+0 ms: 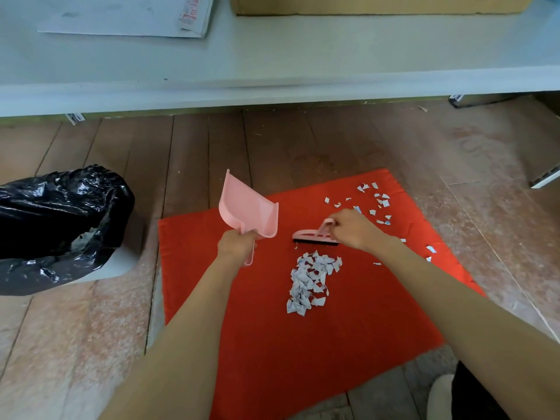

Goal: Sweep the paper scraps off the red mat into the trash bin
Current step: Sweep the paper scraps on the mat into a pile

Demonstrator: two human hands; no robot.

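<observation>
Right now the right hand (354,230) grips the brush (315,236) gathering scraps (312,280) on the mat (242,344), left hand (235,245) clutching the raised dustpan (248,207), which must come down next.

scraps (309,283) heaped on red mat (242,334)

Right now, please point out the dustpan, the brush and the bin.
dustpan (247,207), head view, inner scoop face.
brush (312,235), head view, pink back above bristles.
bin (118,262), head view, grey side wall.
</observation>
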